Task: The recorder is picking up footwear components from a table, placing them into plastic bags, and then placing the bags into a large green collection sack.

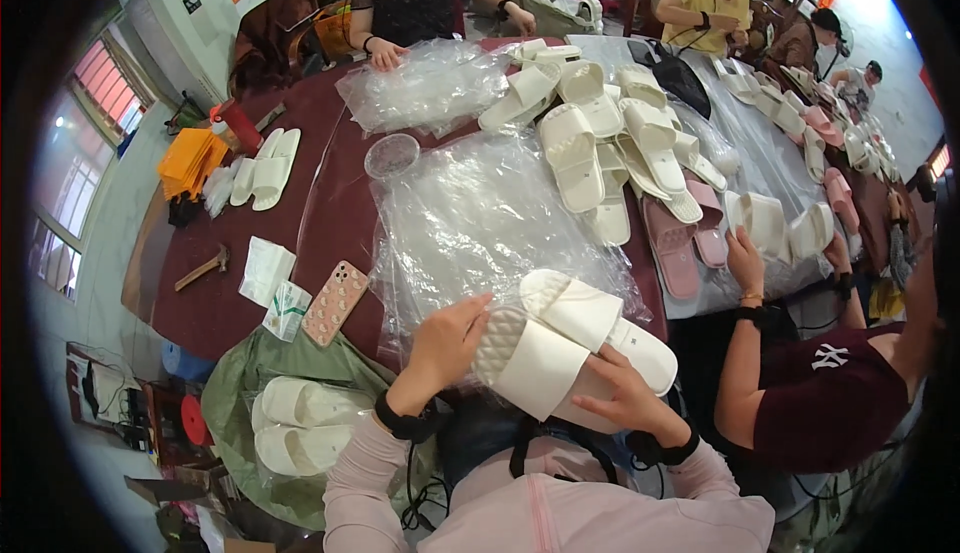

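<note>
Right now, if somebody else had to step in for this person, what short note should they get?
Left hand: grips the quilted end of a pair of white slippers.
Right hand: supports the same pair from beneath.
The pair is stacked, held above the lap, not yet bagged.
Clear plastic bags lie flat on the table edge just ahead.
More loose white slippers are piled mid-table.
A green sack with slippers sits lower left.
Left: many loose slippers unbagged.

Head view: it sits on your head, looking down and forward over your forearms.
Nearness: your hands sit close below the lens; the bench (330, 203) stretches away ahead.
Lens: fisheye, so your surroundings bend toward the rim.
</note>
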`<control>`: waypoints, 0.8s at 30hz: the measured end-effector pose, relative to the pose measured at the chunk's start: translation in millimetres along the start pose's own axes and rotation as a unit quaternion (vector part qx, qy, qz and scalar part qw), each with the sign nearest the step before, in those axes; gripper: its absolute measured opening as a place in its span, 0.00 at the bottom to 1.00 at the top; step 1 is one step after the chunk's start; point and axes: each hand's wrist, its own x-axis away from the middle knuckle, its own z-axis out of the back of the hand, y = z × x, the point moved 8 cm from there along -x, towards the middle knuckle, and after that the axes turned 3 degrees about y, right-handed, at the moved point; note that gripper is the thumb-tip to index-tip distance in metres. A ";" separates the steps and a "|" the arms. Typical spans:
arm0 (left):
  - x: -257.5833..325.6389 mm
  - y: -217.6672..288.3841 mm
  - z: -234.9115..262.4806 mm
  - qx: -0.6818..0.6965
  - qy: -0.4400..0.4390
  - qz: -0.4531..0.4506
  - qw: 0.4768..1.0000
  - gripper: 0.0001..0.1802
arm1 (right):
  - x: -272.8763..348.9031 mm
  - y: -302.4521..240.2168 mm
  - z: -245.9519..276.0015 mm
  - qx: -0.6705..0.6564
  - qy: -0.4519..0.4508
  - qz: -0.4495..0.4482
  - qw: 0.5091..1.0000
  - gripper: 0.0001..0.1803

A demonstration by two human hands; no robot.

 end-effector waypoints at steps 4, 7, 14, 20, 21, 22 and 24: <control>6.0 17.3 -4.3 -0.019 0.033 -0.027 0.999 0.17 | -3.3 5.5 5.3 -0.018 0.068 0.005 0.997 0.33; 8.4 24.1 -6.9 -0.076 0.063 -0.064 0.993 0.17 | -4.6 -1.6 2.5 0.035 0.070 0.024 0.997 0.33; 18.0 51.1 -16.0 -0.084 0.077 -0.077 0.990 0.20 | -10.4 0.4 -13.8 0.042 0.055 0.006 0.998 0.34; 26.9 67.9 -28.0 -0.138 0.067 -0.106 0.982 0.23 | -26.2 -2.1 -30.5 0.096 0.096 0.051 0.989 0.33; 29.0 72.2 -29.0 -0.148 0.061 -0.124 0.979 0.23 | -29.9 -4.8 -30.2 0.112 0.124 0.074 0.983 0.33; 31.1 76.5 -30.3 -0.158 0.056 -0.143 0.975 0.24 | -33.3 -6.3 -29.6 0.128 0.152 0.095 0.976 0.32; 34.3 83.5 -31.4 -0.150 0.046 -0.157 0.975 0.24 | -44.1 5.8 -33.8 0.106 0.151 0.080 0.980 0.31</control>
